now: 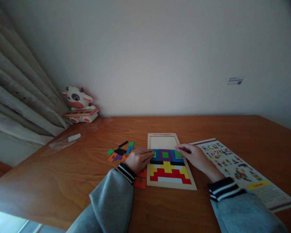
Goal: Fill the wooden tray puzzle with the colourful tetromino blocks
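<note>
My left hand [138, 159], fingers together, reaches over the puzzle board's [169, 186] left edge; my right hand [196, 157], thumb near fingers, is at a green piece [178, 154]. I can't tell whether either pinches. Loose pieces [120, 151] lie left, a printed sheet [241, 173] right. Tabletop [126, 126] stretches far to the wall [160, 64].

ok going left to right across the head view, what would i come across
Curtain → cow toy → loose puzzle pieces → left hand → wooden puzzle board → right hand → printed sheet.
</note>
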`<state>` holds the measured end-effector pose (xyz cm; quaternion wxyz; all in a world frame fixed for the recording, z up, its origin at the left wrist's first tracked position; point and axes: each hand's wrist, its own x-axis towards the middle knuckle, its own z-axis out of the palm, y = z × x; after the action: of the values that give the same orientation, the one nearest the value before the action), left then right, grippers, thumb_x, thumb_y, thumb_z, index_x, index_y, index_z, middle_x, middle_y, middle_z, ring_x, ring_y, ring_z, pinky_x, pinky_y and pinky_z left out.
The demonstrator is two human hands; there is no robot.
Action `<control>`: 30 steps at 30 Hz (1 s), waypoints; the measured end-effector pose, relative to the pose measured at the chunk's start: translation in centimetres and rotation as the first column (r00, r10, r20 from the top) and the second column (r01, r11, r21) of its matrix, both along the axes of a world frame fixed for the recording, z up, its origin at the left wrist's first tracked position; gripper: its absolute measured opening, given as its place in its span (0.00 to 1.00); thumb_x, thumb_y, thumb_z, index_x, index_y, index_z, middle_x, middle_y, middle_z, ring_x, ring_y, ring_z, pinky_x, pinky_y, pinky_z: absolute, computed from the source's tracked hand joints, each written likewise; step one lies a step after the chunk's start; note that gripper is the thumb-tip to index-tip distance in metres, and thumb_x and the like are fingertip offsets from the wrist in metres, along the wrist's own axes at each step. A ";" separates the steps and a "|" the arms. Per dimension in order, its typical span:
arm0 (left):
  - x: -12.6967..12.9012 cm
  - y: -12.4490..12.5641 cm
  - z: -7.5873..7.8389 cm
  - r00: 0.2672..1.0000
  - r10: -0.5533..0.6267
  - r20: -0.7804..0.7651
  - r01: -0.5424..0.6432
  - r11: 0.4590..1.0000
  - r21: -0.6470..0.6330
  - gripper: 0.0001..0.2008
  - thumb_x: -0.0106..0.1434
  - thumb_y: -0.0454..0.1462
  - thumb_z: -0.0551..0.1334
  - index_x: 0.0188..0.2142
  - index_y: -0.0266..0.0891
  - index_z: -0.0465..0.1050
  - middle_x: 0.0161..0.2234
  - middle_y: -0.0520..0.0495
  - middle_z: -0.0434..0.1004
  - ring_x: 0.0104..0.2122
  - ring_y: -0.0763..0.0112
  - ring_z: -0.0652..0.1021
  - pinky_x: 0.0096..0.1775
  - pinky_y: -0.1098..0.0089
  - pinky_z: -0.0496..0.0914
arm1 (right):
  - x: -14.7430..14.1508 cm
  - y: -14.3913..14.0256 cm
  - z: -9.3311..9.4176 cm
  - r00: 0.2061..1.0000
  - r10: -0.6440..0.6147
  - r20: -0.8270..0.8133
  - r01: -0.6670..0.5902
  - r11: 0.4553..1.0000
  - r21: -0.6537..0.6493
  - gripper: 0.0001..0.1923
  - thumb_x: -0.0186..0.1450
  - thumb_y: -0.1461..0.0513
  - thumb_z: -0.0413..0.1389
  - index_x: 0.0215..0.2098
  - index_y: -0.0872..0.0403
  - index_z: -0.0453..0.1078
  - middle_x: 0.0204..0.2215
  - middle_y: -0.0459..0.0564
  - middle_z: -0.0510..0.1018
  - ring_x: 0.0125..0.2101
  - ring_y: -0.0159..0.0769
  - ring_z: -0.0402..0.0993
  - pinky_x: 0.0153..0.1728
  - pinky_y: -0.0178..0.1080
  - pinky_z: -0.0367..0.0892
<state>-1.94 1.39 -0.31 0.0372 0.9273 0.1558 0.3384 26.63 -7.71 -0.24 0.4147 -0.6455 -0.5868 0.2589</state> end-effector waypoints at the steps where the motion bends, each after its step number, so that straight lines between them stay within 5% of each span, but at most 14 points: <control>1: 0.0 0.0 0.0 1.000 0.003 -0.002 -0.003 1.000 0.003 0.11 0.70 0.38 0.58 0.44 0.41 0.80 0.44 0.44 0.82 0.41 0.66 0.82 0.44 0.65 0.78 | 0.0 0.1 -0.2 1.000 0.002 0.002 -0.002 1.000 0.008 0.14 0.64 0.53 0.55 0.40 0.50 0.78 0.38 0.50 0.83 0.39 0.42 0.79 0.43 0.44 0.72; 5: 0.0 0.2 -0.2 1.000 0.004 -0.024 -0.003 1.000 0.016 0.11 0.70 0.38 0.58 0.43 0.41 0.80 0.42 0.45 0.83 0.40 0.66 0.82 0.42 0.66 0.77 | 0.2 0.2 -1.2 0.988 -0.031 0.149 0.018 0.996 0.093 0.13 0.63 0.54 0.56 0.39 0.51 0.79 0.34 0.51 0.80 0.33 0.40 0.76 0.37 0.42 0.71; 11: -0.1 0.2 -0.1 0.998 -0.002 -0.068 0.003 1.000 0.023 0.11 0.70 0.38 0.58 0.41 0.41 0.80 0.41 0.46 0.83 0.39 0.67 0.81 0.42 0.65 0.77 | 0.7 0.0 -2.2 0.962 -0.132 0.240 0.102 0.986 0.131 0.20 0.63 0.53 0.58 0.52 0.49 0.74 0.42 0.54 0.74 0.39 0.42 0.74 0.41 0.43 0.70; 30: -0.1 -0.5 0.8 0.986 0.005 -0.166 -0.014 0.998 -0.054 0.15 0.72 0.41 0.54 0.48 0.39 0.77 0.51 0.43 0.77 0.52 0.61 0.74 0.54 0.56 0.71 | 1.0 0.2 -2.2 0.947 -0.080 0.311 0.040 0.990 0.133 0.14 0.64 0.51 0.58 0.41 0.49 0.79 0.37 0.53 0.75 0.38 0.43 0.72 0.40 0.43 0.68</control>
<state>-2.07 0.84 0.49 0.0480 0.9501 0.1720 0.2557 27.62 -7.55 -2.39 0.3630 -0.6688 -0.6407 0.1023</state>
